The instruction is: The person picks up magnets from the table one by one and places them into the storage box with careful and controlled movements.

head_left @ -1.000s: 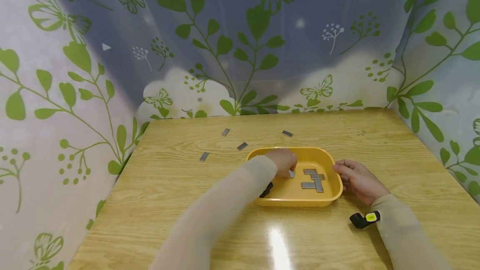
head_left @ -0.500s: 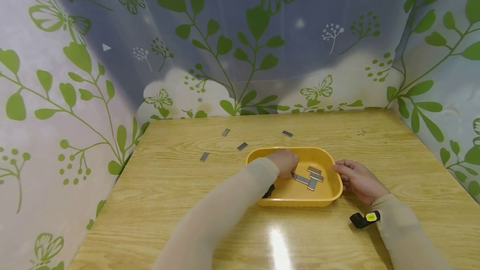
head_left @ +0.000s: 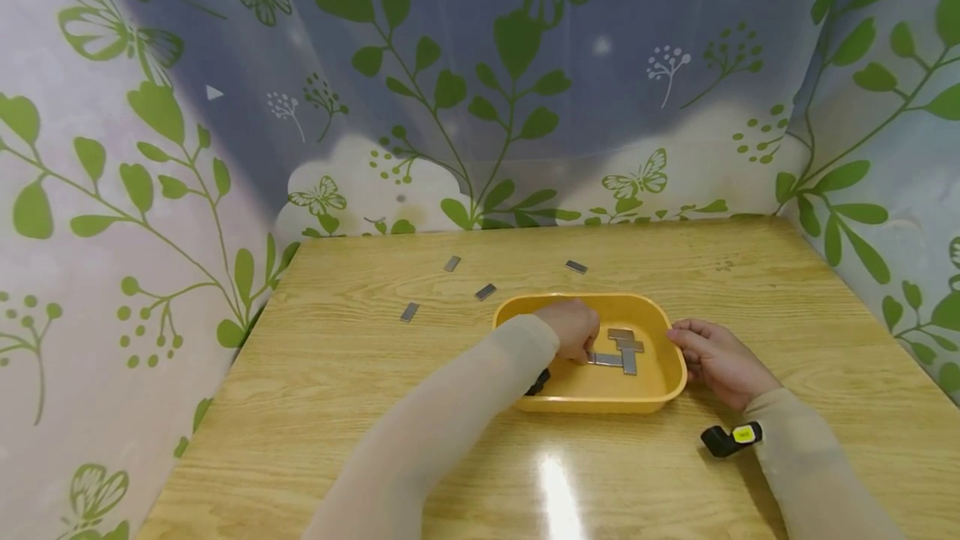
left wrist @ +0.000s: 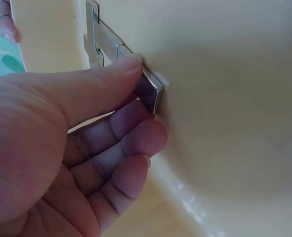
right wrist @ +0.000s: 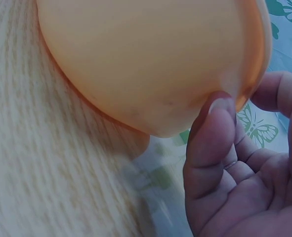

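One grey metal piece is at the centre of the left wrist frame, pinched at its end by the left hand, with the thumb on top. This pinch shows in the left wrist view only; in the head view the knuckles cover it. A cluster of metal pieces, some edge to edge, lies on the floor of the yellow tray, right of centre in the head frame. The thumb hides part of the join, so contact between held piece and cluster cannot be confirmed. The right hand, right of the tray, holds its end between thumb and fingers; the right wrist view shows them on either side of the rim, with that hand cut off at the frame's right edge. Four loose pieces lie apart on the wooden table, above and left of the tray. A black device with a yellow label sits by the right sleeve, lower right; another dark object, by the left sleeve, is partly covered. A leaf-and-butterfly curtain fills the upper frame, cropped on three sides.
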A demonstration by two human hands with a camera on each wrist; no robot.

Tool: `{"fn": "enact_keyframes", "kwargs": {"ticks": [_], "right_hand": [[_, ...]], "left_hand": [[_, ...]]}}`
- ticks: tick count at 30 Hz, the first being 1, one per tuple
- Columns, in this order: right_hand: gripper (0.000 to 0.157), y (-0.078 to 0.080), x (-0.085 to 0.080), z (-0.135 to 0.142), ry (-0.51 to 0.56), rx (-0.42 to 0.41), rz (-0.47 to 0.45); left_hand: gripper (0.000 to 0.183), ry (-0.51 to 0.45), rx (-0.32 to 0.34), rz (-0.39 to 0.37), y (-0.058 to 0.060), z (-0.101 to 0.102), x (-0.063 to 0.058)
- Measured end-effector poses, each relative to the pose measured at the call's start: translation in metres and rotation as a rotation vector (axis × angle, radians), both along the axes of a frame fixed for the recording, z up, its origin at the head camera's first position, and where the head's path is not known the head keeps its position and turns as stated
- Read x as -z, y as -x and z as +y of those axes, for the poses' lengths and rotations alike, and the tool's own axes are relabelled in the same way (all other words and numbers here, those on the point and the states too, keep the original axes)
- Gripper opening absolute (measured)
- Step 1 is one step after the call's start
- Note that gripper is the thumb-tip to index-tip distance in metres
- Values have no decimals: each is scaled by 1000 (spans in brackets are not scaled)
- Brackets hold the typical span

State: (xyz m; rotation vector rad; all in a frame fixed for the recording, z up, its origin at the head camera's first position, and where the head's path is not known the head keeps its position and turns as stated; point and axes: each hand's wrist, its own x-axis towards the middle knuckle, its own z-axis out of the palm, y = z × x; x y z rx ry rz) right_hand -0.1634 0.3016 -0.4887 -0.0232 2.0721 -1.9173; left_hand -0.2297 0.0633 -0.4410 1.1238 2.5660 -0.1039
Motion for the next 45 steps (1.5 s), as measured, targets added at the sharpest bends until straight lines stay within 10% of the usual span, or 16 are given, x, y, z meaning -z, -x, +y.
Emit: {"fn": "enact_keyframes", "kwargs": {"ticks": [45], "right_hand": [[41, 1, 1, 1, 1, -4, -4]], "left_hand": [[20, -58, -14, -75, 10, -3, -8]]}}
